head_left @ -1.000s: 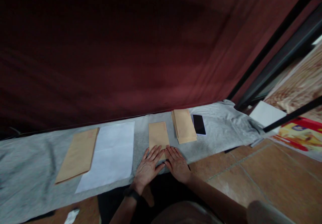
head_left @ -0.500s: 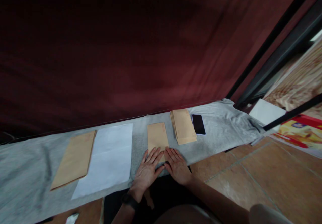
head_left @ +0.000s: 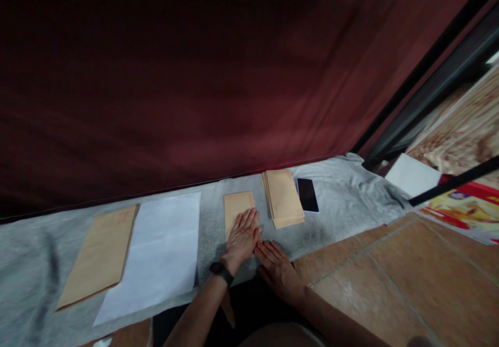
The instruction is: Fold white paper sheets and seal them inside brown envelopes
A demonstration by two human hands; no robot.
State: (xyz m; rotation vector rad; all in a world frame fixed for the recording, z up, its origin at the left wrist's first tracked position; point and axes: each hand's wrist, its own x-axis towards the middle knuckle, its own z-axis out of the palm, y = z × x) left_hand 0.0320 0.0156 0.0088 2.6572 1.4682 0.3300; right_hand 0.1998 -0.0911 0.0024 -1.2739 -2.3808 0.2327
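A small brown envelope point(head_left: 236, 205) lies on the grey cloth point(head_left: 343, 196) in front of me. My left hand point(head_left: 244, 238) rests flat on it, fingers stretched out and together, covering its near half. A black band sits on that wrist. My right hand point(head_left: 276, 264) lies flat on the cloth at the envelope's near right corner, fingers spread. Just right of the envelope is a stack of brown envelopes point(head_left: 284, 198). A black phone point(head_left: 307, 195) lies beside the stack.
To the left, a white sheet of paper point(head_left: 156, 253) lies next to a large brown envelope point(head_left: 99, 256). A dark red curtain point(head_left: 195, 77) hangs behind the cloth. Tiled floor point(head_left: 390, 274) is at right, with a white sheet point(head_left: 411, 174) and colourful packaging point(head_left: 465, 207).
My left hand has slid forward up the small envelope and now covers its near half. My right hand has stayed near the envelope's near corner. The view has shifted slightly.
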